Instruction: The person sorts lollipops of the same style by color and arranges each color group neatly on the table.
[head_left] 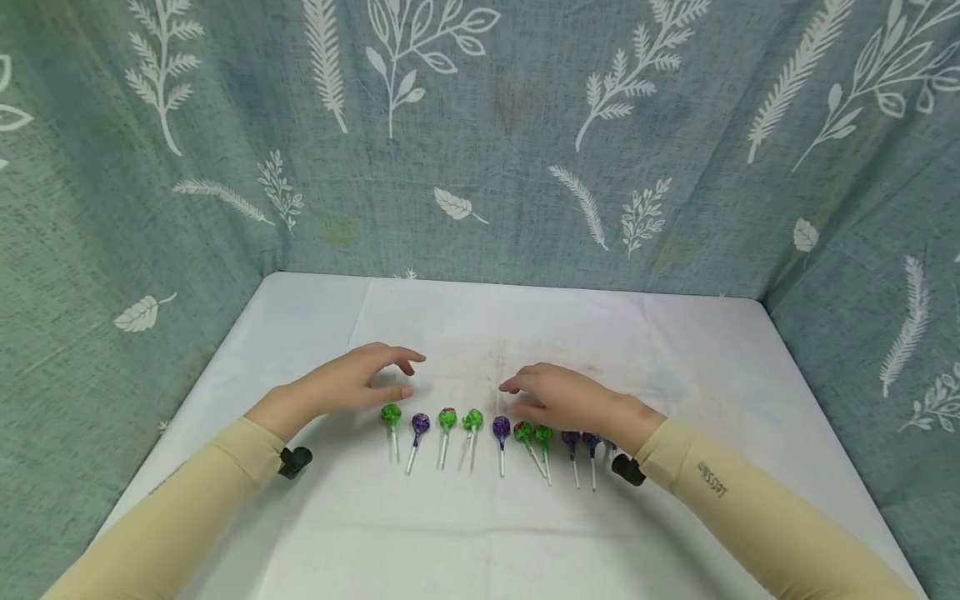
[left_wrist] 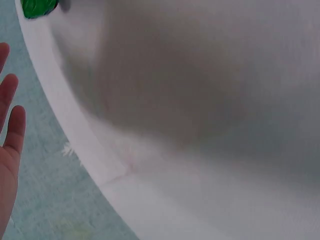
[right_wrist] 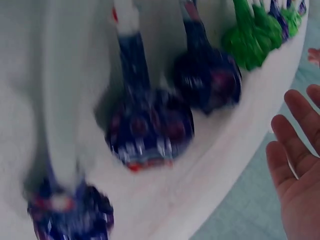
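Several wrapped lollipops lie in a row on the white tablecloth, sticks toward the person. At the row's left end is a green lollipop (head_left: pixel 391 414), with a purple lollipop (head_left: pixel 420 423) beside it. My left hand (head_left: pixel 352 379) hovers just behind that green one, fingers loosely bent and holding nothing. My right hand (head_left: pixel 562 400) reaches over the right part of the row, relaxed and holding nothing, near a middle purple lollipop (head_left: pixel 501 427). The right forearm partly covers the lollipops at the right end. Close in the right wrist view are purple wrappers, one purple lollipop (right_wrist: pixel 150 127) nearest the middle.
The white table (head_left: pixel 480 542) has bare cloth in front of and behind the row. A blue-green curtain (head_left: pixel 480 208) with white leaf prints encloses the back and sides. A small black wrist camera (head_left: pixel 296 462) hangs below the left sleeve, another (head_left: pixel 628 470) below the right.
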